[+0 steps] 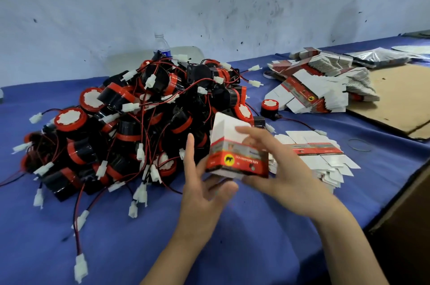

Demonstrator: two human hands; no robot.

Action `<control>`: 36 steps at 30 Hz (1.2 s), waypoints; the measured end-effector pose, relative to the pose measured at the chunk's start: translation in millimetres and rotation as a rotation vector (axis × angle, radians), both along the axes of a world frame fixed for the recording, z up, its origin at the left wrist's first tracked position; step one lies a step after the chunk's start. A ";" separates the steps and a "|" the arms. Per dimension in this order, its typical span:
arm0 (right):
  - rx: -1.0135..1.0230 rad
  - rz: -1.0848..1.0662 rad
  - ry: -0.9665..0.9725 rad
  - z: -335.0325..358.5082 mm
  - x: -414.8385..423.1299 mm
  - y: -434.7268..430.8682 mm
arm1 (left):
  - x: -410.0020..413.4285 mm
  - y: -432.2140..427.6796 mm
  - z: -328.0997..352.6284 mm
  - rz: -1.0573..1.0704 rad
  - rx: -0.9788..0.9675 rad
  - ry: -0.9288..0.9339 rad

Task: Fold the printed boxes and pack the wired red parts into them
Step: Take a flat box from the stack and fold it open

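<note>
L grip (202, 183) splayed under box (233, 160), R grip (287, 168) curled round it

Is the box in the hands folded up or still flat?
Folded up: the box has squared, three-dimensional sides; its white top flap stands open, not tucked in.

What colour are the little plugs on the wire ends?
White plastic plugs, clearest in the head view.
</note>
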State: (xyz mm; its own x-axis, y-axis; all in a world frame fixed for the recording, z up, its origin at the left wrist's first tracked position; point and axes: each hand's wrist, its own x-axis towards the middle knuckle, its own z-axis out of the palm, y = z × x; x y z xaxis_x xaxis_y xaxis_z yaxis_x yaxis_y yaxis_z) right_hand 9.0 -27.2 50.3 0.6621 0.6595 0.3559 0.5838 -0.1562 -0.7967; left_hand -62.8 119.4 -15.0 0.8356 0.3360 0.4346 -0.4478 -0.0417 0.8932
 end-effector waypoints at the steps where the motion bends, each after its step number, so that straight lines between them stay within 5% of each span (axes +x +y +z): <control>1: -0.134 -0.038 -0.107 -2.2 -1.2 2.7 | 1.4 1.3 -1.2 0.007 -0.041 0.047; 5: -0.403 0.002 -0.270 -10.0 -8.2 16.1 | 3.5 4.4 -5.0 0.106 0.074 0.196; 12: -0.474 0.092 -0.080 -11.9 -7.0 12.1 | 0.8 7.4 -5.5 -0.015 0.206 0.293; 15: -0.461 0.056 -0.149 -13.4 -5.1 11.4 | 1.8 11.2 -4.8 0.015 0.314 0.316; 22: -0.762 -0.154 -0.368 -21.8 -10.1 15.1 | 2.3 27.7 -8.7 0.210 0.792 0.471; 24: -0.698 -0.165 -0.352 -16.3 -11.6 13.7 | -0.9 27.7 -5.7 0.297 0.682 0.360; 27: -0.564 -0.098 -0.289 -7.4 -15.6 8.7 | -1.4 33.3 -5.4 0.736 0.744 0.194; 31: -0.398 -0.046 -0.253 -1.6 -20.5 7.7 | -3.0 51.1 -13.3 0.907 0.943 0.661; 36: -0.313 -0.016 -0.151 -6.1 -24.2 8.9 | 1.1 58.4 -16.2 0.973 0.867 0.712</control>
State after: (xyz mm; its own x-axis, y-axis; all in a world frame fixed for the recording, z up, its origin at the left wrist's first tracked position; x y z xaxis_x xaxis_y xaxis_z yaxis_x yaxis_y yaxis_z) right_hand -15.2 -18.3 44.2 0.6284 0.7422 0.2331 0.6871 -0.3890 -0.6136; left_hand -61.7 177.8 -31.2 0.5580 0.7308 0.3931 0.5778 -0.6822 0.4480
